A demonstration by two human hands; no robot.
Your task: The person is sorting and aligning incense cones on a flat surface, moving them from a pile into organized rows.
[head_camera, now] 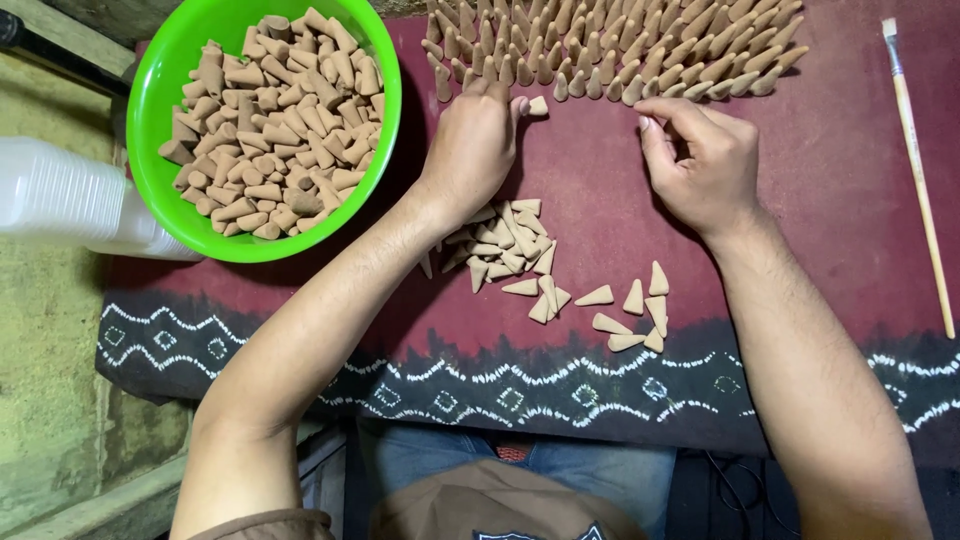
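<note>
Both hands curl: left hand (478, 140) pinches a cone (538, 105); right hand (700, 160) half-closed, empty.

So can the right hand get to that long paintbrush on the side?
Probably yes. The right hand is by the standing cones, and only bare maroon cloth lies between it and the paintbrush. Nothing blocks the way.

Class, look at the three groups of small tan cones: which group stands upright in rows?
The group at the cloth's far edge, beyond both hands. Those in the green bowl and the loose pile lie jumbled on their sides.
</note>
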